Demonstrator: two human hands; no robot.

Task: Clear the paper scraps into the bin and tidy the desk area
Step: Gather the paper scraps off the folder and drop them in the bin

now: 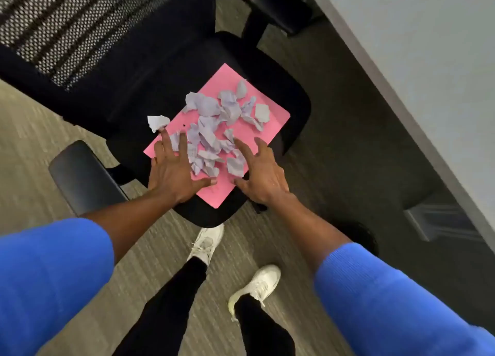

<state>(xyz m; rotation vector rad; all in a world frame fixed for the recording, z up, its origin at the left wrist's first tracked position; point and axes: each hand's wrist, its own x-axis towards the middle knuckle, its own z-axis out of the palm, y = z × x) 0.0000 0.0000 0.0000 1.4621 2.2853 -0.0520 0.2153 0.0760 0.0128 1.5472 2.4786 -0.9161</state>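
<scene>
The fingers [164,141] of my left hand [171,172] are spread wide and flat, gripping nothing; the tips lie on the near left part of the pink folder [273,123], and my thumb reaches along its near edge under the heap. One torn scrap [157,122] sits just beyond my longest fingertip, hanging past the folder's left edge over the seat. My right hand [263,177] mirrors the left: fingers [242,148] splayed and slightly curled, not pinching anything, the forefinger touching the near right side of the heap, the thumb pointing in toward my other thumb.

Between my two hands and beyond them lie the paper scraps [214,122], pale, crumpled and torn, heaped loosely on the folder. A few lie apart toward its far right corner.

The folder rests flat on the black seat of the office chair [171,69], turned at an angle so one corner points at me. The chair's mesh back rises at the upper left, and an armrest [80,173] sticks out near my left forearm.

My blue sleeves [51,275] are pushed up my forearms. Below them are my white shoes [206,243] on the striped carpet [34,152]. A pale grey surface [417,47] runs along the right side, well apart from the chair seat.
</scene>
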